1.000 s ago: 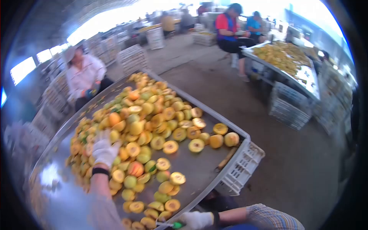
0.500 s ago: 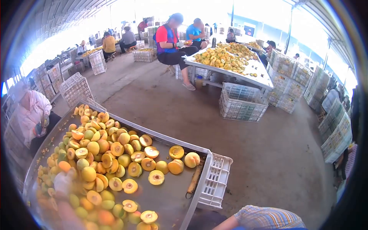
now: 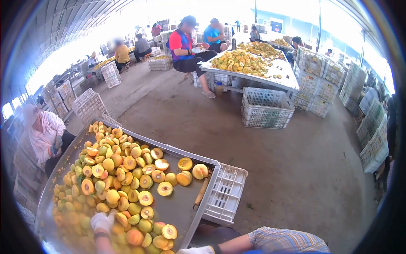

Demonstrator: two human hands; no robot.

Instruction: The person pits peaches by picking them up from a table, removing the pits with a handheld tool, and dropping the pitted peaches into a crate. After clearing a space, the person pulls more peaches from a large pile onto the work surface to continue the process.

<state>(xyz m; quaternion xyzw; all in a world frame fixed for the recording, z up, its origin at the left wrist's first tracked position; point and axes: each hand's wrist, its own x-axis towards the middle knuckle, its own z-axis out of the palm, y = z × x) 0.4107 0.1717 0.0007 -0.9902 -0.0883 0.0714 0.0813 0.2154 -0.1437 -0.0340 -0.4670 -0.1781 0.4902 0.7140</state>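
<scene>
My left hand [image 3: 102, 222], in a white glove, reaches into the pile of halved yellow-orange fruit [image 3: 127, 175] on the metal table [image 3: 179, 209]. Its fingers look apart, touching the fruit, with nothing clearly held; haze blurs this part. At the bottom edge, my right hand [image 3: 198, 250], also gloved, is cut off by the frame, its fingers hidden. A few halves with brown centres lie apart from the pile towards the table's right side. Beside that edge lies a tool with a wooden handle [image 3: 201, 191].
A white crate [image 3: 225, 192] stands against the table's right edge. Someone in a pink top [image 3: 44, 137] sits at the left. Beyond the floor, people sit by another fruit-covered table [image 3: 292, 83], with a crate [image 3: 267, 108] before it and stacked crates [image 3: 315, 80] at right.
The view has shifted slightly, so the near table sits lower and further right. My left hand is now lower and right in the pile; my right glove has come into view.
</scene>
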